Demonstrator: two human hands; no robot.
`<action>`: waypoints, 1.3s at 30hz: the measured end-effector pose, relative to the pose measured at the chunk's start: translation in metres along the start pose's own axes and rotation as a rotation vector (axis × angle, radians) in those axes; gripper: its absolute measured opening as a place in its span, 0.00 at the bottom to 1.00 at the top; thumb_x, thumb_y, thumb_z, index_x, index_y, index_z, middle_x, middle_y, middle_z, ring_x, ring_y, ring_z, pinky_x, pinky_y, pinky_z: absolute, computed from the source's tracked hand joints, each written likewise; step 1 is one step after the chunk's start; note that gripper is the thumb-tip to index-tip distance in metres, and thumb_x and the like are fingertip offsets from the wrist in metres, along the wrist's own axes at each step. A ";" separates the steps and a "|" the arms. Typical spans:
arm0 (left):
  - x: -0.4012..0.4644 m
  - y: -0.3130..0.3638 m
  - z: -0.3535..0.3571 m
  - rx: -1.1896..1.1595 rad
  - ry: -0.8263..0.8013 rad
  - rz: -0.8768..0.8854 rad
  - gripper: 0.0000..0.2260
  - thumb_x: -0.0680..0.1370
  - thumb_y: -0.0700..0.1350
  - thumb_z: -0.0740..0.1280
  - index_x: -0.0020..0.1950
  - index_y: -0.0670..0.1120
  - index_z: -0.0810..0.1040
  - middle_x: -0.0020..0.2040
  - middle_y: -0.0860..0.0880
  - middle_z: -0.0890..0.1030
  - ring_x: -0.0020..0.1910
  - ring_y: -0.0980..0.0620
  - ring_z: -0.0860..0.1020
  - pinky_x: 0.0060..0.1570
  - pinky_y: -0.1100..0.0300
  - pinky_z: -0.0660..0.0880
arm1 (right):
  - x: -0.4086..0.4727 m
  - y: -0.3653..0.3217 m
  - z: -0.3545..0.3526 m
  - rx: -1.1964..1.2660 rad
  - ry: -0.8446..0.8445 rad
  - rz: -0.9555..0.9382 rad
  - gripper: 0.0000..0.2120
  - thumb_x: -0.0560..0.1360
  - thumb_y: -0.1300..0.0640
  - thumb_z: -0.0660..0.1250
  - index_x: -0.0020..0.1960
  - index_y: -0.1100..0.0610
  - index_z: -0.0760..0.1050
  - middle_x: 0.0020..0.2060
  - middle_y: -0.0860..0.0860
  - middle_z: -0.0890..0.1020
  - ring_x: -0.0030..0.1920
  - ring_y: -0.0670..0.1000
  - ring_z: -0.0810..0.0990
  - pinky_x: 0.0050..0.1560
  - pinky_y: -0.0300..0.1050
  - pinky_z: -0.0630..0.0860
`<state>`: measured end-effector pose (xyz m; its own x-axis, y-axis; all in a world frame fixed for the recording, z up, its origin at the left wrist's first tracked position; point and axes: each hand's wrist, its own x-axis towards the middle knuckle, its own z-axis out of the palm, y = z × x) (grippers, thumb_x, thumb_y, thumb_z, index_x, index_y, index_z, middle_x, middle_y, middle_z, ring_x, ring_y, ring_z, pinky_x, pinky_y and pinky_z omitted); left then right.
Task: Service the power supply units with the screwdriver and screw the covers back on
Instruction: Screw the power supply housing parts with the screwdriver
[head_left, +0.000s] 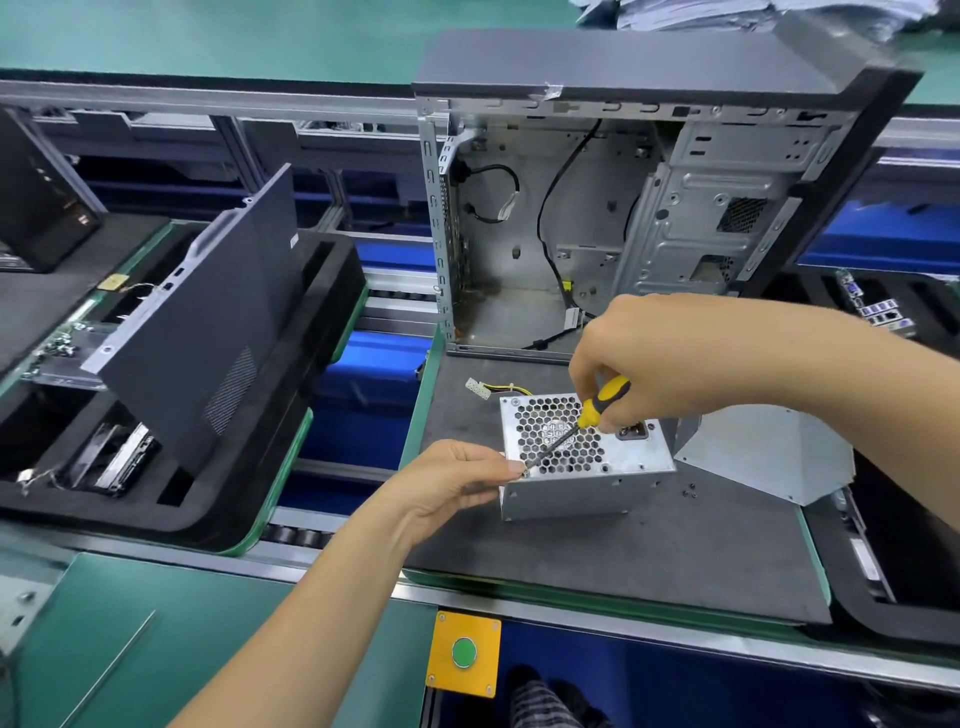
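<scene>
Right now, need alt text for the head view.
Right hand drives a yellow-handled screwdriver into the near-left corner of a power supply unit while the left hand pinches that corner. Behind stands an open computer case; loose screws lie beside it.

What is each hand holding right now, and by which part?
The right hand grips the screwdriver by its yellow-and-black handle. The left hand pinches at the near left corner of the power supply unit, where the tip rests.
</scene>
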<state>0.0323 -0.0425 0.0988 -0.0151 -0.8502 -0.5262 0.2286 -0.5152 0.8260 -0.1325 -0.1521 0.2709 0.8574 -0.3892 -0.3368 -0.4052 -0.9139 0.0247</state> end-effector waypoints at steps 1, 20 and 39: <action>0.000 0.000 0.000 0.001 -0.003 0.000 0.12 0.74 0.40 0.72 0.31 0.49 0.85 0.36 0.54 0.84 0.40 0.61 0.82 0.46 0.67 0.76 | -0.001 0.000 0.000 -0.009 -0.013 0.001 0.10 0.71 0.44 0.71 0.41 0.42 0.70 0.40 0.43 0.76 0.38 0.47 0.75 0.31 0.41 0.68; -0.007 0.008 0.005 -0.006 0.034 -0.038 0.11 0.74 0.39 0.73 0.32 0.48 0.85 0.37 0.52 0.84 0.40 0.59 0.81 0.55 0.61 0.74 | 0.008 -0.035 -0.003 -0.385 -0.003 -0.039 0.22 0.81 0.48 0.58 0.34 0.55 0.54 0.31 0.50 0.63 0.30 0.55 0.66 0.30 0.43 0.62; -0.009 0.014 0.008 0.047 0.048 -0.054 0.16 0.75 0.38 0.71 0.27 0.48 0.83 0.29 0.54 0.81 0.32 0.63 0.80 0.55 0.61 0.72 | 0.039 -0.030 0.019 -0.466 -0.037 -0.138 0.08 0.73 0.61 0.63 0.39 0.54 0.65 0.28 0.52 0.66 0.25 0.54 0.67 0.23 0.41 0.58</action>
<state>0.0281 -0.0425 0.1169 0.0204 -0.8153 -0.5787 0.1826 -0.5660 0.8039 -0.0930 -0.1371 0.2390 0.8780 -0.2637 -0.3996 -0.0956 -0.9144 0.3934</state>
